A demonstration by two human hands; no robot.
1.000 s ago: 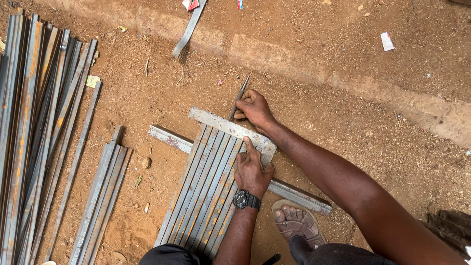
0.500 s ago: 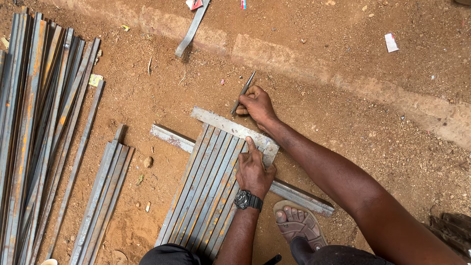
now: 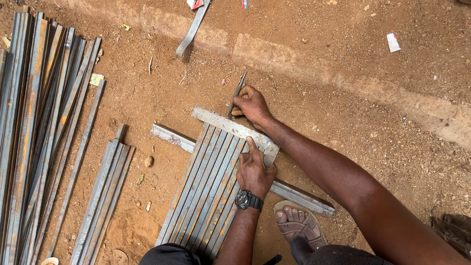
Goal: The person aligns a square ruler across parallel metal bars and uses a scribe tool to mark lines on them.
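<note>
Left hand (image 3: pixel 253 172) presses flat straightedge (image 3: pixel 234 129) across the rigid, heavy steel bars (image 3: pixel 206 191) lying side by side on the ground; right hand (image 3: pixel 251 103), grip pinching a thin scriber (image 3: pixel 237 92), works at the far edge; bars best lifted mid-length.

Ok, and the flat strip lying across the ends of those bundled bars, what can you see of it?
The flat strip is a pale grey, worn-looking metal piece, straight and narrow, laid crosswise over the far ends of the row of bars. It slants from upper left to lower right. The left hand presses on its lower right part, index finger extended. The right hand sits at its far edge, holding a thin pointed tool against it.
</note>
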